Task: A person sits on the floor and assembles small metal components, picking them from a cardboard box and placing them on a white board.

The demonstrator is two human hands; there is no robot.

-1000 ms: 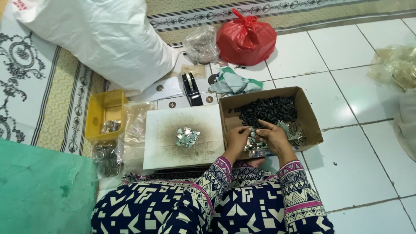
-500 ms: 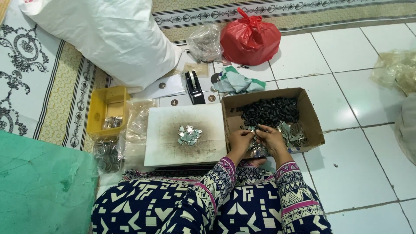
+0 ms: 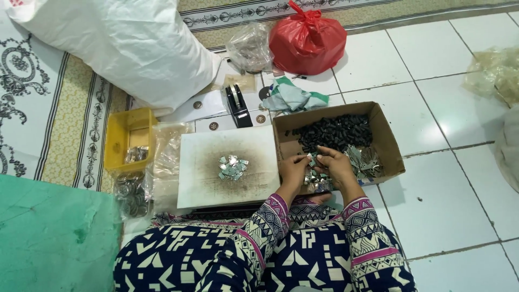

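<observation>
Both hands work close together over the front of a brown cardboard box [image 3: 389,141]. My left hand [image 3: 293,166] and my right hand [image 3: 332,163] pinch small shiny metal pieces [image 3: 312,158] between the fingertips. The box holds a heap of small black parts [image 3: 335,131] at the back and loose silvery pieces [image 3: 363,160] at the front right. To the left lies a stained white board [image 3: 200,176] with a little pile of silvery pieces [image 3: 232,167] on its middle.
A yellow tray [image 3: 120,128] and a clear bag of metal discs [image 3: 130,192] sit left of the board. Behind are a black tape dispenser [image 3: 237,104], a red plastic bag [image 3: 307,37], a big white sack [image 3: 119,46] and a crumpled cloth [image 3: 294,96]. A green mat [image 3: 48,238] lies at the lower left.
The hands stay over the front of the box, with the fingers shifting slightly on the shiny pieces. The view has drifted a little.
</observation>
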